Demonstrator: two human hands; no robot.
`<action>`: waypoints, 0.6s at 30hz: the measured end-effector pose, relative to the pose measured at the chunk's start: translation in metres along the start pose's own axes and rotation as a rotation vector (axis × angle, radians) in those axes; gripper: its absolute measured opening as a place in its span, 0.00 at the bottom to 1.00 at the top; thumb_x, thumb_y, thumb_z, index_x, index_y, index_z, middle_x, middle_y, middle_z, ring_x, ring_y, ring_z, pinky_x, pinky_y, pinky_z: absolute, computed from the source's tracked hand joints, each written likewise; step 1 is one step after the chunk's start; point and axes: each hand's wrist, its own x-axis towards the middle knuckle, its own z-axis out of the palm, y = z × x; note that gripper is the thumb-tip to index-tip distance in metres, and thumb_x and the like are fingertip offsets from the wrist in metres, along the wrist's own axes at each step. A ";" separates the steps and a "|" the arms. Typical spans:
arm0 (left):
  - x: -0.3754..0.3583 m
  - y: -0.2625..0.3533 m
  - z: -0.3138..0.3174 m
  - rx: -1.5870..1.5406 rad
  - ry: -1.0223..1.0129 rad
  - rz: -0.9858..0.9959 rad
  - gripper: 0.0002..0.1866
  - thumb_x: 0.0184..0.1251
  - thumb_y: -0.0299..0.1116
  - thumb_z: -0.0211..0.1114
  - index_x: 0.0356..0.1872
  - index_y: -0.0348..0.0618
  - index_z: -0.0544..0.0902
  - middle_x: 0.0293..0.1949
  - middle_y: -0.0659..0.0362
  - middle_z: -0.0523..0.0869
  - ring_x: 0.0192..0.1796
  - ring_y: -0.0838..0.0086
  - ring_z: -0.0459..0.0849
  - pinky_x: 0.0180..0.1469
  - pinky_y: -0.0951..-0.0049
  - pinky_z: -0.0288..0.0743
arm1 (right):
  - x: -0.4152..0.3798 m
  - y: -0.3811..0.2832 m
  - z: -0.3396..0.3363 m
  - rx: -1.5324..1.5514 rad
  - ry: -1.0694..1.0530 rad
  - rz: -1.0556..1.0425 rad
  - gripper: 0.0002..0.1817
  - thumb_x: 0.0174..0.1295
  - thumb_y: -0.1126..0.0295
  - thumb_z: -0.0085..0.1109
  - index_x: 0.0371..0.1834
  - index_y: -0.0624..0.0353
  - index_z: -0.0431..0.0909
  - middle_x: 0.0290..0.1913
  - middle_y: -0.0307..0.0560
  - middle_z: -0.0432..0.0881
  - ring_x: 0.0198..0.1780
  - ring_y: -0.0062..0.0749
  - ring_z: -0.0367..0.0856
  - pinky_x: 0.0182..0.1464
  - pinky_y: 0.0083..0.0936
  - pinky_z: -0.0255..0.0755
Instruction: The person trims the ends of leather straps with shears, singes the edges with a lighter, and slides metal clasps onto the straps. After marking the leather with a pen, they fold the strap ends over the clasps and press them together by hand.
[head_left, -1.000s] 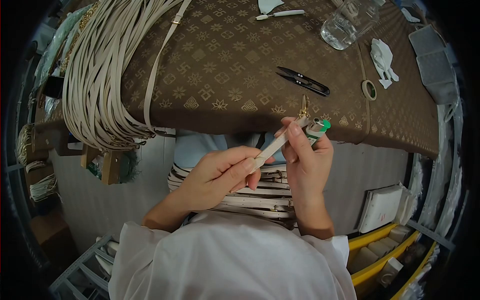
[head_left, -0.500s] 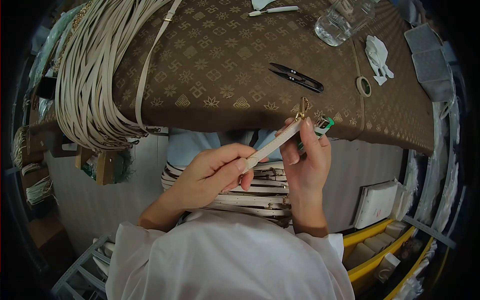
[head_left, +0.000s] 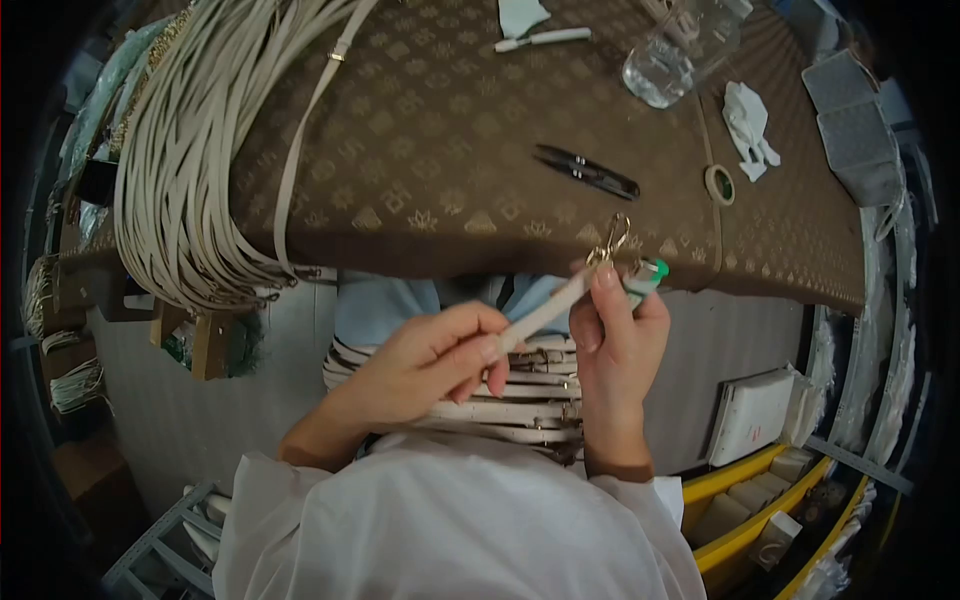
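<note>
A cream strap (head_left: 545, 314) with a gold clasp (head_left: 616, 236) stretches between my two hands. Its lower end is pinched in my left hand (head_left: 430, 362). Thumb and fingers of my right hand (head_left: 622, 335) close on the strap just below the clasp. That same hand also holds a lighter (head_left: 643, 280) with a green end and a metal top. On my lap, below the hands, lie several cream straps (head_left: 500, 410) with buckles. Black thread snips (head_left: 588, 172) rest on the brown patterned cloth beyond the clasp.
A thick bundle of cream straps (head_left: 180, 170) hangs over the table's left edge. On the tablecloth (head_left: 430, 130) are a white-handled tool (head_left: 543, 39), a clear jar (head_left: 668, 65), a tape roll (head_left: 719, 185) and crumpled white tissue (head_left: 748, 125). Yellow bins (head_left: 735, 540) stand at lower right.
The table and its objects sit slightly lower in view. The clasp has turned more upright and shifted a little right. Both hands keep their hold on the strap.
</note>
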 end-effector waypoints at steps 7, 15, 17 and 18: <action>-0.009 -0.012 -0.030 0.387 -0.204 0.041 0.13 0.65 0.32 0.50 0.45 0.34 0.75 0.29 0.59 0.79 0.25 0.79 0.73 0.29 0.79 0.68 | 0.019 -0.030 -0.098 0.226 0.326 -0.350 0.07 0.59 0.73 0.51 0.30 0.66 0.73 0.18 0.37 0.70 0.14 0.12 0.58 0.14 0.11 0.49; -0.062 -0.046 -0.075 0.371 -0.246 -0.214 0.11 0.64 0.33 0.54 0.42 0.38 0.78 0.21 0.61 0.76 0.23 0.80 0.72 0.27 0.80 0.67 | 0.035 -0.031 -0.136 0.020 0.537 -0.318 0.08 0.61 0.69 0.49 0.32 0.64 0.74 0.19 0.32 0.66 0.17 0.13 0.58 0.17 0.11 0.52; -0.073 -0.061 -0.082 0.395 -0.232 -0.267 0.10 0.62 0.33 0.55 0.40 0.39 0.79 0.23 0.60 0.78 0.24 0.79 0.74 0.29 0.80 0.68 | 0.043 -0.015 -0.154 -0.160 0.490 -0.342 0.08 0.61 0.70 0.49 0.33 0.64 0.73 0.19 0.33 0.67 0.17 0.13 0.59 0.18 0.11 0.53; -0.076 -0.070 -0.085 0.428 -0.238 -0.323 0.09 0.61 0.33 0.57 0.39 0.41 0.80 0.26 0.60 0.80 0.26 0.78 0.76 0.30 0.80 0.69 | 0.045 -0.007 -0.164 -0.247 0.468 -0.359 0.08 0.61 0.70 0.49 0.33 0.64 0.73 0.19 0.33 0.67 0.17 0.14 0.59 0.18 0.11 0.53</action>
